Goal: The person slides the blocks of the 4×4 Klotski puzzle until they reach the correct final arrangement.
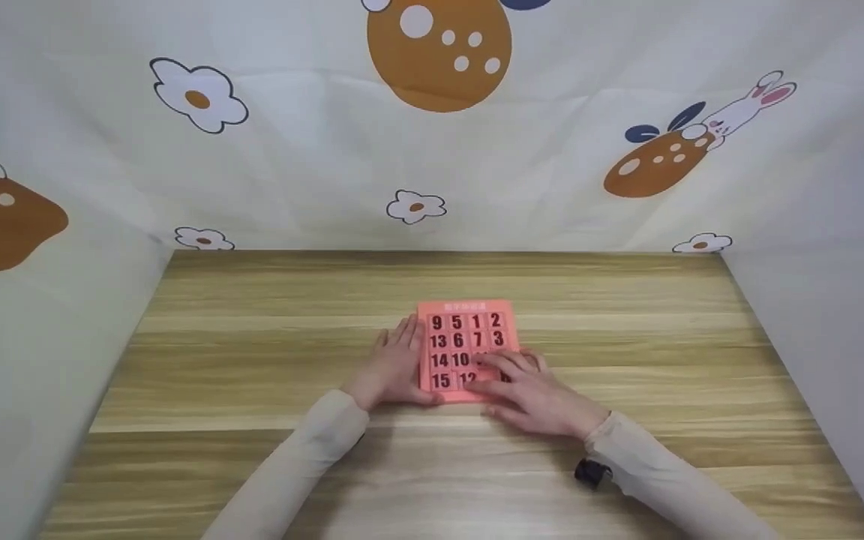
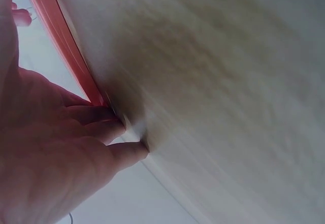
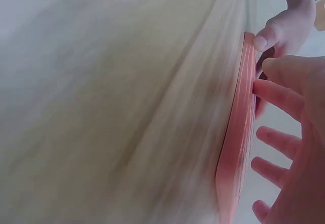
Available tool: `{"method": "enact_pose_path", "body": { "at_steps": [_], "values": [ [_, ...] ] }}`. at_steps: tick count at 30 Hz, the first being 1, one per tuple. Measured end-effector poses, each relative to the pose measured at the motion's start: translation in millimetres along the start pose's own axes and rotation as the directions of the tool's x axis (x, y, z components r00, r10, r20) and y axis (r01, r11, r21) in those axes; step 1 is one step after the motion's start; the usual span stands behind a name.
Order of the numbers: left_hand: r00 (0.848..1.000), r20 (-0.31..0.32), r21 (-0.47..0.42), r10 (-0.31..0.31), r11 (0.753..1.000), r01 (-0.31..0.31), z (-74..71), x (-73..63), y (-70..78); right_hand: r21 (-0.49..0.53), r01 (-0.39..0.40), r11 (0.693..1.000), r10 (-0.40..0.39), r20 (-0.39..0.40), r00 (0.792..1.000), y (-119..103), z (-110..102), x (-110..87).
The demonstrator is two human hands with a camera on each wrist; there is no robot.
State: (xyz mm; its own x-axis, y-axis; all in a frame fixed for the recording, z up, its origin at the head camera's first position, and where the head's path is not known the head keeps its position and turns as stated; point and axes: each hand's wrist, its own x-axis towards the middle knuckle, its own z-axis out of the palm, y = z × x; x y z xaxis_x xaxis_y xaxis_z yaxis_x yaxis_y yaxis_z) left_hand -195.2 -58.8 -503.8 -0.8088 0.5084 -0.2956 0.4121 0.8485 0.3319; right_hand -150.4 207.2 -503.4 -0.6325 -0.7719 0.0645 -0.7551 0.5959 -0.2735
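Observation:
A pink sliding number puzzle (image 1: 466, 307) lies flat on the wooden table, its square tiles bearing black numbers. Along its left side rests my left hand (image 1: 394, 373), fingers extended against the edge and thumb at the near left corner. In the left wrist view, the fingertips (image 2: 133, 151) reach down by the puzzle's pink side. Over the lower right tiles spreads my right hand (image 1: 541, 391), its index finger on the bottom row near the 12 tile. It covers some of the numbers there. In the right wrist view, one fingertip (image 3: 261, 86) meets the puzzle's face while other fingers hover off it.
The wood-grain table (image 1: 267, 315) extends around the puzzle on all sides. A pale cloth backdrop (image 1: 312, 172) printed with flowers and rabbits closes off the back and both sides. A black device (image 1: 591, 472) sits at the right wrist.

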Motion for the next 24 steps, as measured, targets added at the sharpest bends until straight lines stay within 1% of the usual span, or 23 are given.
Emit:
{"method": "enact_pose_path", "body": {
  "at_steps": [6,10,14,18,24],
  "values": [
    [1.0,0.002,0.001,-0.009,1.0,0.009,0.2,0.6,-1.7,0.031,-0.044,0.999,0.046,-0.053,0.998,10,-6,-12.2],
    [1.0,0.003,0.001,-0.018,1.0,0.018,0.2,1.5,-2.2,0.049,-0.052,0.997,0.055,-0.061,0.997,11,-10,-12.7],
    [1.0,-0.007,-0.002,0.001,1.0,-0.001,0.7,1.0,-2.3,0.055,-0.036,0.998,0.039,-0.064,0.997,8,-9,-7.7],
    [1.0,-0.018,0.008,0.022,1.0,-0.021,1.4,0.4,-1.8,0.033,-0.013,0.999,0.015,-0.066,0.998,5,-4,-0.9],
    [0.999,-0.033,0.02,0.031,0.999,-0.03,1.2,0.1,-0.6,-0.008,0.032,0.999,-0.033,-0.017,0.999,-5,2,12.7]
  ]
}}
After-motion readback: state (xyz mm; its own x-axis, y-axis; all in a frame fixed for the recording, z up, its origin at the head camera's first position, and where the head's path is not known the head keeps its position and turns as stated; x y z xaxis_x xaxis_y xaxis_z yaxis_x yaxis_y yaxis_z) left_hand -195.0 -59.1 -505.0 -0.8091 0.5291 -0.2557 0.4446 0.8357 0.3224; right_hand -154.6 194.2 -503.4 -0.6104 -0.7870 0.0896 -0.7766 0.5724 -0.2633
